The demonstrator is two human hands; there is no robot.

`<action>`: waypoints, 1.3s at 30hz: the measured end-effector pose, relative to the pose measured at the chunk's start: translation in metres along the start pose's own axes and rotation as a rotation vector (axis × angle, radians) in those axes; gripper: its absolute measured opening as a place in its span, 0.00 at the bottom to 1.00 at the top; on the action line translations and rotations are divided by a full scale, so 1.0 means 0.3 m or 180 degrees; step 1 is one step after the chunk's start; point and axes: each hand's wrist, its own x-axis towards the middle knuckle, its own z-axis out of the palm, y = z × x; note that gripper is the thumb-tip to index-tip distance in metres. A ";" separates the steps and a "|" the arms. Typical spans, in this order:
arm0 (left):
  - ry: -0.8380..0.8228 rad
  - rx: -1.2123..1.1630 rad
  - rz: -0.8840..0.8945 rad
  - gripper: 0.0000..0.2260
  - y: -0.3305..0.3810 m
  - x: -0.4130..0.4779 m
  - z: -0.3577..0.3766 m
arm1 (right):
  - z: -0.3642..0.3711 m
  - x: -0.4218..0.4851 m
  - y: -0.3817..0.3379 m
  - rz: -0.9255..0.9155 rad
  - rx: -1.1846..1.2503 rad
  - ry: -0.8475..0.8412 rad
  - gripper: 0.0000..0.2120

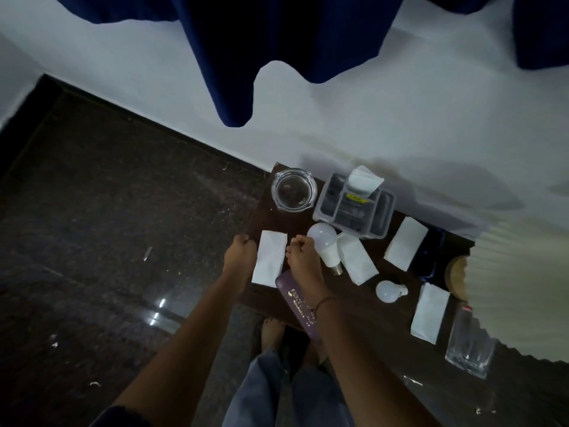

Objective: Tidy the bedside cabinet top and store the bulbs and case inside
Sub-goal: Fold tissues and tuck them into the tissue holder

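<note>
**A:** Where are the hands?

**B:** Both are at the white folded paper napkin [269, 260] on the left of the dark wooden bedside cabinet top [277, 223]. The left hand [241, 255] is against its left edge and the right hand [303, 257] against its right edge. Each grip is curled tight, but I cannot tell whether the fingers actually pinch the paper.

**A:** And the things to be stored?

**B:** None are inside yet. The large white frosted bulb [324, 245] lies on its side just beside the right hand. The small white round bulb [388, 291] lies further right, between two other napkins. The long purple case with gold lettering [294, 300] lies under the right wrist, and its near end seems to reach the cabinet's front edge.

**A:** What worries you?

**B:** Mostly the right arm. If it sweeps sideways while lifting the napkin, I think the knuckles could nudge the large bulb. It is round and lying loose, so it may roll towards the edge and break on the floor. Dragging the wrist back could pull the case off the front. The clear glass ashtray [294, 189] sits just beyond the napkin, so a forward push might knock it.
</note>
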 end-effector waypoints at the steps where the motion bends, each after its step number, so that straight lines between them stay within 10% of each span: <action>1: 0.0000 -0.0144 -0.0074 0.18 0.003 0.007 0.003 | 0.007 0.012 -0.002 0.0051 0.0017 0.0026 0.17; 29: -0.0126 0.0082 0.1217 0.16 0.122 -0.064 -0.055 | -0.056 -0.032 -0.115 -0.0471 0.0736 -0.0739 0.30; 39: 0.0335 0.1086 0.2042 0.07 0.229 -0.185 0.011 | -0.281 -0.083 -0.142 -0.1283 0.0144 0.0337 0.15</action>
